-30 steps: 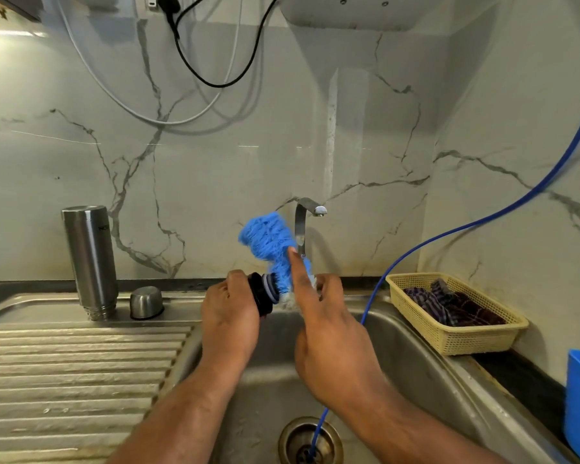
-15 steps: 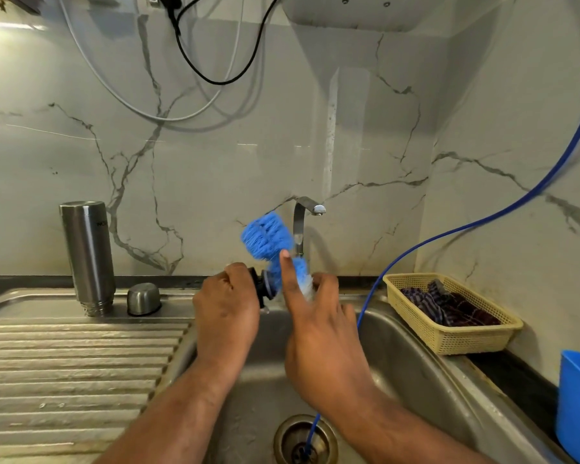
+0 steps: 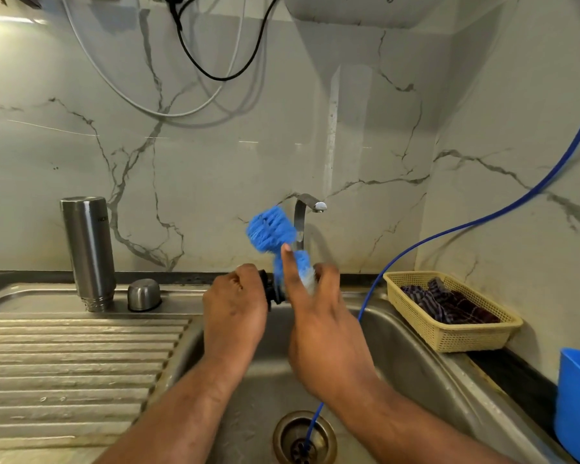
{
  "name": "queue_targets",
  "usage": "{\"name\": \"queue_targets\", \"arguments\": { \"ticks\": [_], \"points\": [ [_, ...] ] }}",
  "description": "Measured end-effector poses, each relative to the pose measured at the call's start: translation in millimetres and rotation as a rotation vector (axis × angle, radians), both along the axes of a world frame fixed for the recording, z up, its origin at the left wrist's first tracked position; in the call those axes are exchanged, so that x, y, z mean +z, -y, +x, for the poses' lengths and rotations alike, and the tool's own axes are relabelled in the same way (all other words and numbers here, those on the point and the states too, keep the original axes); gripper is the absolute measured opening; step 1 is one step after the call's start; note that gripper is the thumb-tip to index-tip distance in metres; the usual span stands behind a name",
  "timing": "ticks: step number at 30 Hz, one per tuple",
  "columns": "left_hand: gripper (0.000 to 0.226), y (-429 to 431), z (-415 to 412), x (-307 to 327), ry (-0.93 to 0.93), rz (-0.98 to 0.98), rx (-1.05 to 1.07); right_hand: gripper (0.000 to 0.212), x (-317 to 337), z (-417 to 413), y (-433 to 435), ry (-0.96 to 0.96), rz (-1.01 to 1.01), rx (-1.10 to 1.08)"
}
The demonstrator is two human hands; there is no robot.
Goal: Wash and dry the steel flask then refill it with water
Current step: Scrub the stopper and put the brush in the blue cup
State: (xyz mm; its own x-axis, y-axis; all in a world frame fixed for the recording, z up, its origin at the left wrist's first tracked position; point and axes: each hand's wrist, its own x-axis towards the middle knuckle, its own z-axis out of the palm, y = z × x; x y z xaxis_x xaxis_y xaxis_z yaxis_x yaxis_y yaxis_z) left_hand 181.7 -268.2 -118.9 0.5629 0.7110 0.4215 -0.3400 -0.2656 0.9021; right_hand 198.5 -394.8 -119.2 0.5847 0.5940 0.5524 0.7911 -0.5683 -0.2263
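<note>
Steel flask (image 3: 88, 252) stands upside down at about 9 o'clock from my view centre, mouth on the draining board (image 3: 74, 363), its steel cup (image 3: 143, 295) just beside it at 3 o'clock, also mouth down, not touching as far as I can tell. Over the sink basin (image 3: 416, 356) I see the left hand (image 3: 234, 313) closed around a small black stopper (image 3: 271, 291), only its edge visible past the knuckles. Right hand (image 3: 318, 333) grips the blue brush (image 3: 271, 229), forefinger stretched up along it, other fingers curled round the handle; bristle head blurred, sits at 12 o'clock above both hands, in front of the tap (image 3: 304, 219). Brush base touches the stopper. Drain (image 3: 303, 437) at 6 o'clock with a blue hose (image 3: 449, 231) running into it. Farther right at 3 o'clock, a yellow basket (image 3: 466, 336) holding a dark checked cloth (image 3: 446, 303); blue tub (image 3: 578, 403) at 4 o'clock, cut by the frame edge.
</note>
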Motion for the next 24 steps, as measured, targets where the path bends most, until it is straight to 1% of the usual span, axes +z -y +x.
{"name": "queue_targets", "arguments": {
  "ticks": [2,3,4,5,6,7,9,11,12,14,16,18,20,22,24],
  "points": [
    [0.025,-12.1,3.7,-3.0,-0.102,-0.002,-0.091,0.112,-4.2,-8.9,-1.9,0.045,-0.027,0.064],
    [0.023,-8.0,3.5,-6.1,-0.125,0.086,-0.063,0.110,-0.6,-7.8,-4.2,0.076,-0.010,0.065],
    [0.027,-2.8,3.3,-6.4,-0.093,0.065,-0.100,0.110,5.4,-3.2,-6.2,0.090,0.016,0.040],
    [0.035,4.7,0.8,-1.8,-0.080,0.044,-0.103,0.111,11.4,1.7,-6.3,0.084,0.041,0.006],
    [0.043,9.2,2.0,-2.5,-0.035,0.083,-0.001,0.112,14.9,5.1,-5.3,0.072,0.054,-0.027],
    [0.047,13.1,0.5,-0.2,-0.070,0.090,0.046,0.113,14.3,6.0,-2.6,0.055,0.051,-0.038],
    [0.049,8.0,1.0,2.8,-0.118,0.088,0.095,0.115,4.7,0.1,2.8,-0.013,0.018,0.006],
    [0.048,0.4,-2.0,7.1,-0.109,0.081,0.177,0.114,0.0,-5.8,4.3,-0.065,0.001,0.028],
    [0.049,0.8,-2.1,7.0,-0.094,0.090,0.166,0.115,1.2,-3.0,3.6,-0.058,0.001,0.009],
    [0.050,11.4,-4.2,7.8,-0.128,0.181,0.110,0.117,5.4,10.5,2.8,-0.034,0.040,-0.047],
    [0.049,20.0,-4.9,8.2,-0.126,0.193,0.075,0.116,6.3,17.9,4.9,-0.023,0.052,-0.083],
    [0.048,15.2,-2.6,7.9,-0.129,0.259,0.110,0.114,-1.4,14.1,8.1,-0.027,0.016,-0.062],
    [0.047,7.2,-3.1,6.6,-0.144,0.285,0.142,0.114,-4.5,7.2,8.6,-0.029,-0.016,-0.045],
    [0.048,7.6,-2.3,4.5,-0.138,0.250,0.119,0.114,-1.9,9.4,6.3,0.057,-0.001,-0.076],
    [0.045,11.6,0.3,1.5,-0.132,0.098,-0.016,0.112,0.7,20.6,5.0,0.087,0.023,-0.103]
  ]
}}
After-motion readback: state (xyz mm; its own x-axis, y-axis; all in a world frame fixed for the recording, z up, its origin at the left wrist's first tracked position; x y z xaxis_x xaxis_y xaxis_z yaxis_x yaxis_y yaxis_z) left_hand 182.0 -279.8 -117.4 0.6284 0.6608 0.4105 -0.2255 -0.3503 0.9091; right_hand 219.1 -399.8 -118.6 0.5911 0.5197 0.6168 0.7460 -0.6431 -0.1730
